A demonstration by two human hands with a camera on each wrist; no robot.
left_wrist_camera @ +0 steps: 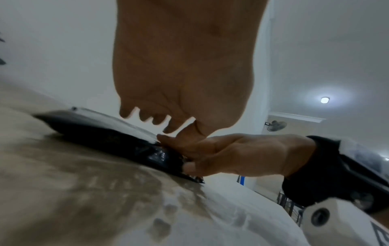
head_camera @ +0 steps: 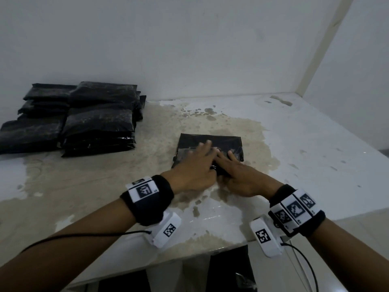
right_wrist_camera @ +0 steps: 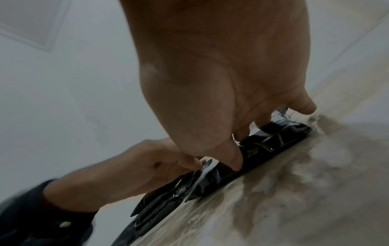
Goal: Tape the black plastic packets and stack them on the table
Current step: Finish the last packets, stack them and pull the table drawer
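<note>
One flat black plastic packet (head_camera: 210, 144) lies on the stained white table (head_camera: 305, 144), near the middle. Both hands rest on its near half. My left hand (head_camera: 200, 157) lies on it with straight, spread fingers. My right hand (head_camera: 229, 161) presses beside it, two fingers stretched forward. In the left wrist view the right hand (left_wrist_camera: 231, 154) has its thumb at the packet's (left_wrist_camera: 101, 134) near edge. In the right wrist view, the right hand (right_wrist_camera: 221, 83) pushes its fingertips and thumb down on the packet (right_wrist_camera: 273, 138), where shiny clear film shows. The left hand (right_wrist_camera: 136, 174) touches the same edge.
Stacks of several black packets (head_camera: 88, 119) fill the table's back left, close to the white wall. The table's front edge (head_camera: 189, 260) runs just below my wrists, with more black plastic (head_camera: 229, 270) under it. A wall corner stands at the right.
</note>
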